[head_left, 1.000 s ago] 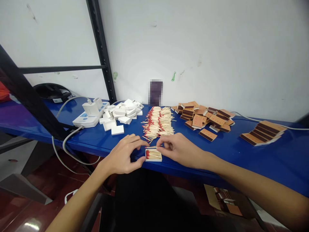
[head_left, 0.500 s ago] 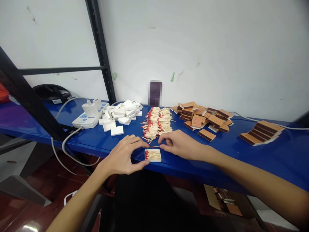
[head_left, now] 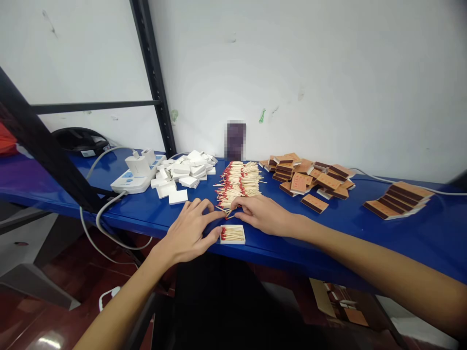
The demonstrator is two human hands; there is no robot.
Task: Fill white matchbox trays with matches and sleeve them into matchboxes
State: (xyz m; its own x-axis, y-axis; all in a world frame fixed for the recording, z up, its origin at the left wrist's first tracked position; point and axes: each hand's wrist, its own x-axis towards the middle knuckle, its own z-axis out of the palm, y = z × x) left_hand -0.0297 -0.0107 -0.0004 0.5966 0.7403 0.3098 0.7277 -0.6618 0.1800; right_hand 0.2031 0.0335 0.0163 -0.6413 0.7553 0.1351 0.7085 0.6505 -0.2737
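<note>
A small white matchbox tray point(head_left: 232, 241) lies near the table's front edge, with red-headed matches point(head_left: 233, 233) inside, heads to the left. My left hand point(head_left: 193, 231) is open at its left, thumb by the tray's left side and index finger reaching to the loose matches beyond. My right hand point(head_left: 260, 214) is closed in a pinch just behind the tray, at the near end of the match pile point(head_left: 239, 182). One match point(head_left: 229, 217) shows at its thumb and index fingertips, its head pointing left.
White empty trays point(head_left: 186, 170) are heaped at the left beside a power strip point(head_left: 133, 182). Brown matchbox sleeves point(head_left: 310, 177) form a heap at the right, with a stepped row of matchboxes point(head_left: 399, 199) farther right. A black shelf post point(head_left: 155, 78) rises at left.
My right hand has moved slightly left and away from me, from behind the tray to the pile's near edge. My left thumb has come up to the tray's left side.
</note>
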